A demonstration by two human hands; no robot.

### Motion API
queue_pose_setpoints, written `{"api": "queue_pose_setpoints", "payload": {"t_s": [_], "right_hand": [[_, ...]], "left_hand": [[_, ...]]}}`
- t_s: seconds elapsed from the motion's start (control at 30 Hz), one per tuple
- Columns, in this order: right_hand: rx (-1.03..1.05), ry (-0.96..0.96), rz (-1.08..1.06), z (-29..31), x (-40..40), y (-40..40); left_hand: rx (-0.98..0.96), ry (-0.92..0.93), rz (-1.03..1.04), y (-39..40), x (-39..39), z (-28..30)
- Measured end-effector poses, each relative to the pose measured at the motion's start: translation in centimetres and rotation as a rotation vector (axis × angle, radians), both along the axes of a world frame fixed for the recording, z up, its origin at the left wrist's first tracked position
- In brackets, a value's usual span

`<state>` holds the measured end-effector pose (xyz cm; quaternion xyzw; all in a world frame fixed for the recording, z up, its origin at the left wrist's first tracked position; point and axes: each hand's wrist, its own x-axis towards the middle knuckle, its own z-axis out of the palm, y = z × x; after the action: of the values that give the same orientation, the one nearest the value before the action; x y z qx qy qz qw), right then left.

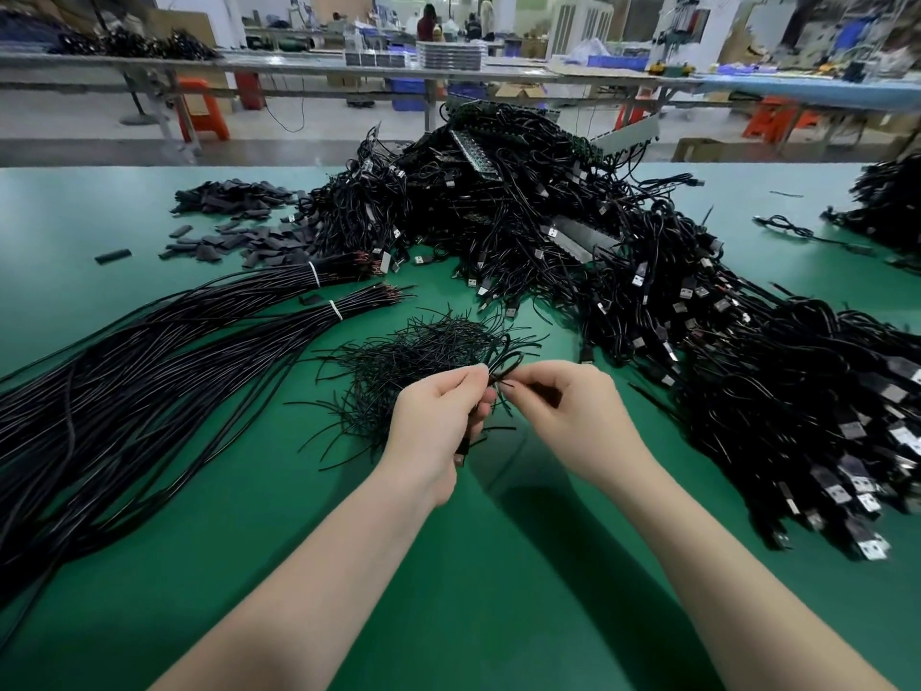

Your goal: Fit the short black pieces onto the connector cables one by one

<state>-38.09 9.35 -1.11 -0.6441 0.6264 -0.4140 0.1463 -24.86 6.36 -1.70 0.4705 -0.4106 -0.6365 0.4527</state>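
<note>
Centrally, both hands work above the green table (448, 566), close together, fingertips nearly meeting. Left hand (438, 426) is closed in a pinch around a thin black connector cable (503, 364), whose loop rises just above the fingers; a metal plug end (459, 458) hangs below the palm. Right hand (563, 416) is closed, thumb and forefinger pinching a short black piece (508, 386) at the cable; whether the piece is already on the cable cannot be told. Just beyond the hands lies a loose scatter of thin short black pieces (413, 356). Bundled black cables (149, 351), tied with white bands, spread to the left. A large heap of plug-ended cables (623, 271) occupies the centre and right. Flat dark sleeves (234, 216) lie at far left. Workbenches (299, 67) stand blurred in the background.
</note>
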Motion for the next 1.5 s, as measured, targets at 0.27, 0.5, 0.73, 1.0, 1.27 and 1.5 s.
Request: {"api": "queue_pose_setpoints", "payload": {"t_s": [0.27, 0.5, 0.73, 1.0, 1.27, 1.5], "right_hand": [[0.134, -0.326, 0.059, 1.8, -2.4, 0.4], [0.143, -0.555, -0.021, 1.8, -1.5, 0.0], [0.074, -0.509, 0.012, 1.9, -0.9, -0.2], [0.221, -0.135, 0.128, 2.5, -1.4, -0.7], [0.392, -0.371, 0.040, 1.7, -0.1, -0.7], [0.498, -0.825, 0.118, 1.6, -0.6, -0.8]], "left_hand": [[0.014, 0.054, -0.175, 0.1, 0.3, 0.6], [-0.045, 0.057, -0.285, 0.4, 0.4, 0.4], [0.068, 0.143, -0.430, 0.0, 0.9, 0.6], [-0.026, -0.073, -0.427, 0.0, 0.6, 0.1], [-0.119, 0.058, -0.199, -0.4, 0.5, -0.3], [-0.166, 0.088, -0.188, -0.7, 0.7, -0.7]]}}
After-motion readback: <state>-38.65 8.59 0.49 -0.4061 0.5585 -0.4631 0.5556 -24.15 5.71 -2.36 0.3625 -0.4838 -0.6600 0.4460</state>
